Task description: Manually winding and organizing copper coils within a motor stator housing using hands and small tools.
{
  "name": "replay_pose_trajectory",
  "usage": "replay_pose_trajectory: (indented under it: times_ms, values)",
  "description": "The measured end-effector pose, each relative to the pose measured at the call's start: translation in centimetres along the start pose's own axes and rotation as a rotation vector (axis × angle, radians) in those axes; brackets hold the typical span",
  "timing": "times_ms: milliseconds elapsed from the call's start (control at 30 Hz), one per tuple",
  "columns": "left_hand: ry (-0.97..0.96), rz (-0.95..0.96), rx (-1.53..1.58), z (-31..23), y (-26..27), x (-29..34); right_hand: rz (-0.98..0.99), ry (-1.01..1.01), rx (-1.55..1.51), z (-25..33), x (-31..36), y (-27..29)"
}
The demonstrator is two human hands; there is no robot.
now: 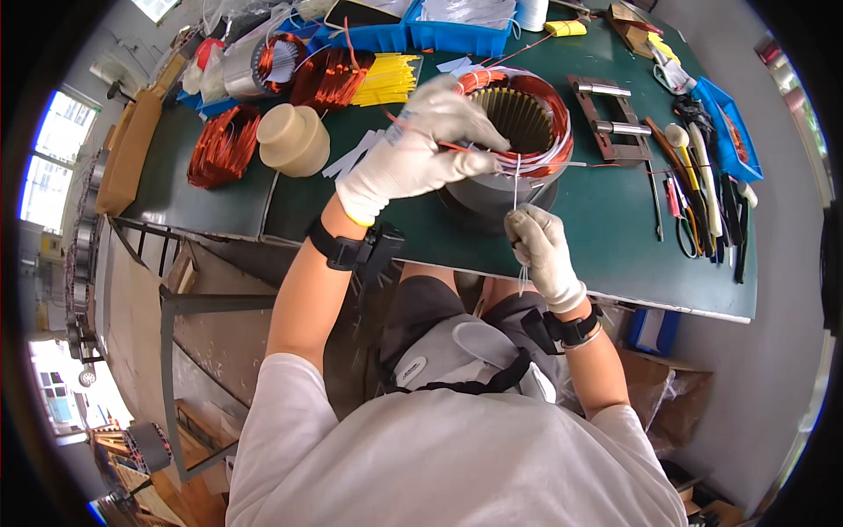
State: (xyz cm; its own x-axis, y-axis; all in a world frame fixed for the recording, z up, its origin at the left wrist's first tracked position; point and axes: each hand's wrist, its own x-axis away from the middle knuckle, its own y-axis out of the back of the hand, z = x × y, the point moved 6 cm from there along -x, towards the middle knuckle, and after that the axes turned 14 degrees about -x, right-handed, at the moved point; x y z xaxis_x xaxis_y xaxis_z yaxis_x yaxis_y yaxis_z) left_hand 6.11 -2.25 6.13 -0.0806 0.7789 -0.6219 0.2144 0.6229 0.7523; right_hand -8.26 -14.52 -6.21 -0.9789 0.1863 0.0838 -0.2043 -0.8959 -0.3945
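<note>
A motor stator [505,198] stands upright on the green table, its slotted bore facing up and red copper windings [558,114] ringing its top. My gloved left hand [439,132] is at the winding's near left edge, thumb and fingers pinched on a red wire [413,132]. In front of the stator, my gloved right hand [540,250] is closed in a fist around white lacing cord [517,189]. The cord runs taut from the winding down to that fist, and loose ends hang below it. White sleeving shows along the winding's near side.
Left of the stator lie a cream stepped cylinder [294,140], red wire coils [223,147] and yellow strips [385,79]. Blue bins [461,33] line the back. On the right are a metal frame with rods [613,121], hand tools [702,189] and another blue bin [727,132].
</note>
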Motion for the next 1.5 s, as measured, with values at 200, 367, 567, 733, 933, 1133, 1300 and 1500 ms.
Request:
replay_pose_trajectory:
  times_ms: [200,367,567,733,933,1133,1300,1500]
  values:
    - [0.504,-0.335,0.429,1.6,0.7,5.1,-0.043,0.133,0.202,-0.5,-0.8,-0.6]
    - [0.737,-0.501,0.546,-0.5,0.1,7.1,-0.054,0.1,0.168,-0.7,-0.8,-0.3]
    - [0.821,-0.72,0.526,-2.3,1.5,8.0,-0.049,0.122,0.184,-0.6,-1.0,0.0]
    - [0.813,-0.874,0.478,-3.2,2.9,8.7,-0.036,0.099,0.167,-0.5,-1.0,-0.2]
    - [0.571,-1.024,-0.486,-8.4,7.1,8.5,-0.036,0.128,0.173,-0.5,-1.0,0.0]
    - [-0.04,-0.311,-0.523,-11.0,2.6,-0.1,-0.023,0.142,0.12,-0.7,-1.2,0.0]
    - [0.315,0.102,-0.522,-5.4,-1.8,-1.9,-0.035,0.121,0.161,-0.2,-0.8,0.6]
    - [0.212,-0.012,-0.297,-4.4,-2.4,-1.2,-0.05,0.083,0.175,0.0,-0.6,1.2]
